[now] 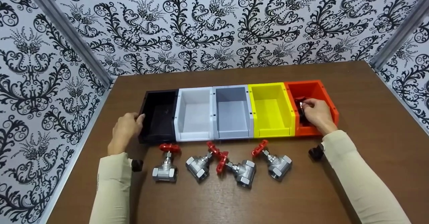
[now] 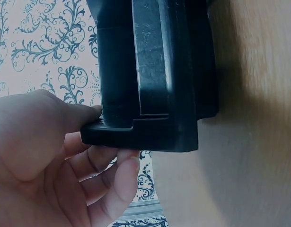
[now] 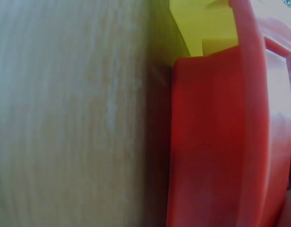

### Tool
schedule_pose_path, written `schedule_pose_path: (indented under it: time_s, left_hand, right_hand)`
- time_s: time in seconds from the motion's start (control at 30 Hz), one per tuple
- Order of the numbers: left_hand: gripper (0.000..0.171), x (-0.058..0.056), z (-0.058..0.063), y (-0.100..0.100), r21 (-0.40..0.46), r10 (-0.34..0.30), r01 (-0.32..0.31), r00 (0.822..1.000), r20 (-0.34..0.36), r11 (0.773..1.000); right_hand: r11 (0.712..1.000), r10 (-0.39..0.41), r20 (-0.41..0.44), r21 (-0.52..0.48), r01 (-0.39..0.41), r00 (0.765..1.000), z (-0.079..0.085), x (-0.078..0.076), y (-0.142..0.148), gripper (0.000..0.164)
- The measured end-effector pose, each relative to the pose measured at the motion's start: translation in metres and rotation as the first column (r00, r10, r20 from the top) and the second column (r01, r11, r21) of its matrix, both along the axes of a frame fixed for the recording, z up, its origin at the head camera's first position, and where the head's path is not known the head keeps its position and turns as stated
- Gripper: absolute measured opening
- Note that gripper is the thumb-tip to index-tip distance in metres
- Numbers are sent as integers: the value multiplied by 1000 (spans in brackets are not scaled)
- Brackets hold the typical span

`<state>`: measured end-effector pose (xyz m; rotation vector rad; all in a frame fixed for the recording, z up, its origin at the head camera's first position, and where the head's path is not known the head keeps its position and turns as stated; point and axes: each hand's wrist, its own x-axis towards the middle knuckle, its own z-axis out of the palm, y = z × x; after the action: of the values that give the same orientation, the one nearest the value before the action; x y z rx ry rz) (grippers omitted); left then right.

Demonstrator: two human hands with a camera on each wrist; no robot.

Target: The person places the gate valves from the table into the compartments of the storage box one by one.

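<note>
My left hand (image 1: pixel 127 127) grips the side wall of the black bin (image 1: pixel 142 130) at the left end of the row. In the left wrist view the thumb lies over the rim of that black bin (image 2: pixel 154 130), and the curled fingers sit against its outer side. My right hand (image 1: pixel 316 112) reaches into the orange-red bin (image 1: pixel 330 100) at the right end. Its thumb and fingers pinch a valve (image 1: pixel 300 107), dark red and shiny metal, partly covered by the hand. From the right wrist, the red bin's wall (image 3: pixel 207 142) hides most of the hand.
White (image 1: pixel 196 113), grey (image 1: pixel 233 115) and yellow (image 1: pixel 269 112) bins stand joined between the end ones. In front lie several metal valves with red handwheels, from a left one (image 1: pixel 166 167) to a right one (image 1: pixel 278 163). Patterned walls (image 1: pixel 214 26) enclose the brown table (image 1: pixel 207 207).
</note>
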<state>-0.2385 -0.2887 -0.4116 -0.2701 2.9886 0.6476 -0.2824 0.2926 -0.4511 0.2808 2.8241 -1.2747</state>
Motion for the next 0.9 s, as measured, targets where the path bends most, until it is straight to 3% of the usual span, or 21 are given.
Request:
schedule_pose_path:
  time_s: [0.37,0.9]
  left_hand:
    - [43,1,1,1,6,-3,3,1000,-23,1000]
    - [47,0,-1,0,12,1,-1,1000,21,1000]
  right_hand:
    - [1000,1,24,8,-1,1000,2,3,1,45]
    - [1000,12,26,24,-13,1000,10,10,-3,45]
